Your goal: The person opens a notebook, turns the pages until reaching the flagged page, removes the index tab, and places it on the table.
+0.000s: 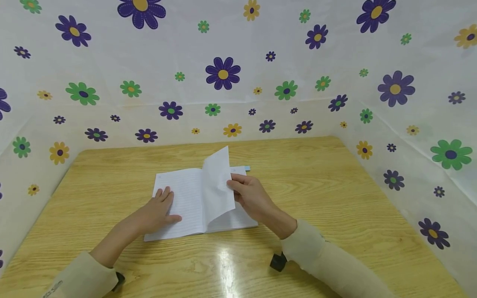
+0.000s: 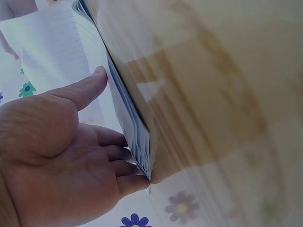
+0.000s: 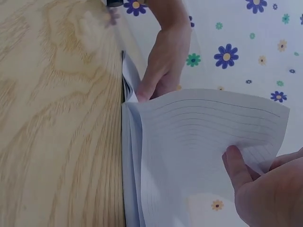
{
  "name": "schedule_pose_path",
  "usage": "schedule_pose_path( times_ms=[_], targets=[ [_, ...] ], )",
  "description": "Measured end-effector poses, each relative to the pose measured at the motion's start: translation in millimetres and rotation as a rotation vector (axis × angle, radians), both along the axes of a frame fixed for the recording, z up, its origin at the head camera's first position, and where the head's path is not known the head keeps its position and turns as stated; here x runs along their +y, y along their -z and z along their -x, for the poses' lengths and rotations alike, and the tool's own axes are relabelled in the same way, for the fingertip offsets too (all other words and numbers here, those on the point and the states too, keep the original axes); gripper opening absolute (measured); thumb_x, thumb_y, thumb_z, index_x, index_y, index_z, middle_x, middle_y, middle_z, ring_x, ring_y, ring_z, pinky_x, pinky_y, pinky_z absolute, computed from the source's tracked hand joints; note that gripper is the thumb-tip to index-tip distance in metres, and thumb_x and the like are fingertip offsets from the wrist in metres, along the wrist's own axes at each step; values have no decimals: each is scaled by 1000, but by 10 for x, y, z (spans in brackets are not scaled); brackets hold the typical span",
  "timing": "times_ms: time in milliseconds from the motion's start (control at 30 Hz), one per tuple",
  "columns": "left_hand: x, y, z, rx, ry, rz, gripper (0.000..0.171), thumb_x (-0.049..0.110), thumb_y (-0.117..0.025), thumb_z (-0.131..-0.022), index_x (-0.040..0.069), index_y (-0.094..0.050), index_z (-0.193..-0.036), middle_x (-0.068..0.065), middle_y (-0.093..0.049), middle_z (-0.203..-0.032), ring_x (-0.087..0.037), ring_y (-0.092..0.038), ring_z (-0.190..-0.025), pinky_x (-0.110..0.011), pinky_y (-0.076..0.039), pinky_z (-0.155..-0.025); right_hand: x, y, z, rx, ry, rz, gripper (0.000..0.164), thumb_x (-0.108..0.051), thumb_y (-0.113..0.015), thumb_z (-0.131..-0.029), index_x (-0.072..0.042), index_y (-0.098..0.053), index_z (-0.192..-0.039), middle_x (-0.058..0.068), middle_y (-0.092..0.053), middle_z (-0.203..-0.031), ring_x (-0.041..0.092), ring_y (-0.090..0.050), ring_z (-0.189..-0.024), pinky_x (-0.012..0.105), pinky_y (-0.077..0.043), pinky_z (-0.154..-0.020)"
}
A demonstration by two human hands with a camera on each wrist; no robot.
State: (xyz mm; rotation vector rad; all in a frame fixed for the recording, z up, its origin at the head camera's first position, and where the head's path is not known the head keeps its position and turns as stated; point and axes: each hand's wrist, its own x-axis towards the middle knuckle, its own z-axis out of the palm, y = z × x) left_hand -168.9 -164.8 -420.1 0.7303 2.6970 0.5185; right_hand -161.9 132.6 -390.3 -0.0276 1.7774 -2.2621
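An open notebook with lined white pages [image 1: 186,203] lies on the wooden table. My left hand [image 1: 158,212] rests flat on its left page, thumb spread toward the spine. In the left wrist view that hand [image 2: 71,146] touches the page edges with its fingers. My right hand [image 1: 253,196] pinches the outer edge of a single page [image 1: 219,186], which stands raised and bent above the right half. The right wrist view shows the thumb of my right hand [image 3: 270,184] on the lined face of this sheet [image 3: 203,127], its fingers behind.
A small light-blue tab [image 1: 247,168] sticks out past the notebook's top right corner. The wooden table [image 1: 316,178] reaches around the notebook, with flower-printed white sheeting [image 1: 238,37] behind it and at both sides. Black straps [image 1: 278,262] show at the wrists.
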Motion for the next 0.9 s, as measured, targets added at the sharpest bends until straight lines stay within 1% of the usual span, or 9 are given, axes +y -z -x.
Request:
schedule_pose_path(
  times_ms=[133, 233, 300, 367, 467, 533, 633, 800, 900],
  targets=[
    [17, -11, -8, 2, -3, 0, 87, 35, -65, -102, -27, -25, -147, -49, -12, -156, -65, -10, -144, -71, -19, -116, -81, 10, -6, -20, -26, 26, 25, -2, -54, -106, 13, -63, -124, 2, -63, -93, 11, -58, -79, 21, -50, -69],
    [25, -18, -16, 0, -3, 1, 87, 35, -66, -102, -27, -25, -147, -49, -12, -156, -66, -10, -144, -71, -19, -116, -125, 10, -17, -20, -43, 34, 23, -3, -54, -106, 12, -63, -121, 1, -62, -90, 11, -56, -78, 21, -50, -68],
    [24, -25, -19, 0, -3, -1, 87, 35, -66, -102, -27, -25, -147, -49, -11, -156, -66, -10, -144, -71, -19, -116, -154, 3, -20, -20, -42, 41, 21, -4, -54, -106, 10, -64, -119, 1, -60, -89, 11, -53, -76, 21, -47, -67],
    [21, -34, -25, -1, -4, -5, 87, 35, -66, -102, -27, -25, -147, -49, -11, -156, -66, -10, -144, -71, -20, -116, -188, -1, -11, -14, -47, 49, 17, -4, -53, -106, 8, -64, -113, 0, -55, -86, 11, -48, -74, 20, -43, -65],
    [16, -41, -27, -1, -7, -10, 86, 34, -66, -102, -27, -26, -147, -49, -12, -156, -66, -10, -144, -71, -20, -116, -249, 27, 19, -15, -63, 58, 19, -4, -53, -107, 8, -64, -117, 0, -53, -87, 10, -45, -73, 19, -40, -64],
    [16, -45, -30, -1, -10, -11, 86, 34, -66, -102, -27, -26, -147, -49, -12, -156, -66, -10, -144, -71, -20, -116, -292, 60, 36, -9, -90, 62, 26, -5, -52, -108, 9, -63, -126, 0, -57, -91, 10, -50, -76, 19, -44, -66],
    [15, -41, -29, 0, -16, -11, 87, 35, -67, -101, -27, -27, -147, -48, -13, -156, -65, -11, -144, -71, -21, -116, -358, 109, 46, -6, -117, 70, 36, -7, -51, -109, 10, -56, -139, 2, -62, -99, 10, -58, -82, 20, -50, -70],
    [0, -12, -8, 4, -26, -4, 84, 35, -64, -103, -25, -28, -148, -46, -14, -157, -64, -12, -145, -69, -20, -117, -443, 142, 47, 25, -139, 82, 39, -11, -50, -110, 12, -54, -141, 3, -68, -105, 12, -66, -93, 25, -55, -81],
    [-26, 7, 8, 13, -44, -19, 80, 34, -61, -104, -23, -28, -149, -44, -15, -158, -62, -13, -146, -69, -19, -117, -468, 168, 56, 60, -142, 83, 40, -16, -50, -110, 11, -57, -139, 6, -71, -111, 13, -68, -98, 27, -54, -87]
  ],
)
